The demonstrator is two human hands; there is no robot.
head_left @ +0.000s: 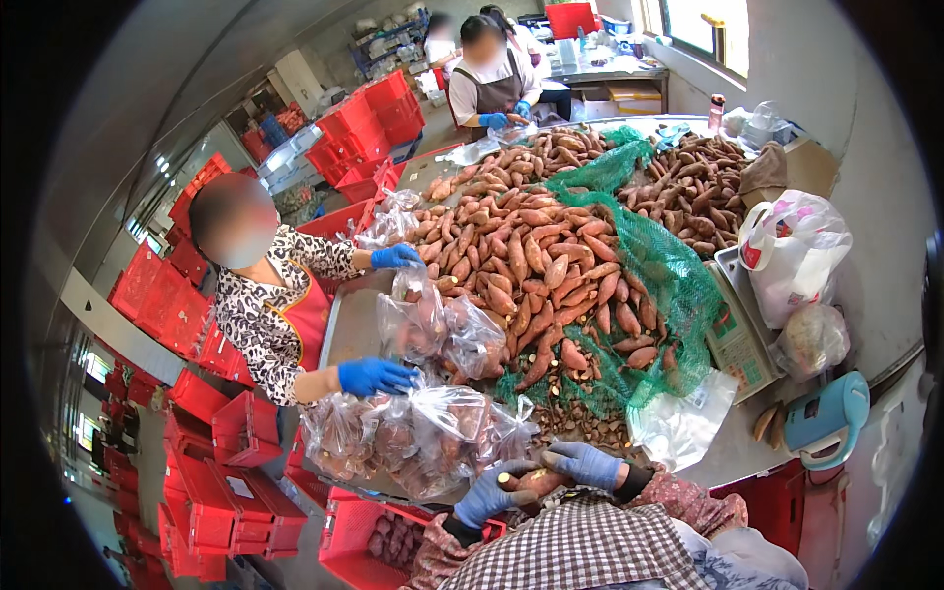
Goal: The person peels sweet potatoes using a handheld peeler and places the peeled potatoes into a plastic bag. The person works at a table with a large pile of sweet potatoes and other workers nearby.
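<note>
Low in the head view, my left hand [487, 495], in a blue-grey glove, grips a sweet potato [542, 481] with a pale cut end. My right hand [585, 464], gloved alike, closes on its other end; whether a tool is hidden in the palm I cannot tell. Just beyond my hands, trimmed sweet potato ends [582, 424] litter the metal table. Past them rises a large heap of sweet potatoes [531, 258], partly over a green mesh net [649, 273]. Filled clear plastic bags [413, 435] stand to the left of my hands.
A co-worker [273, 310] at the left touches bags with blue gloves; another [490, 81] sits at the far end. On the right are a scale [741, 339], a white plastic bag [796, 258] and a blue kettle [826, 420]. A red crate [346, 527] sits below the table's edge.
</note>
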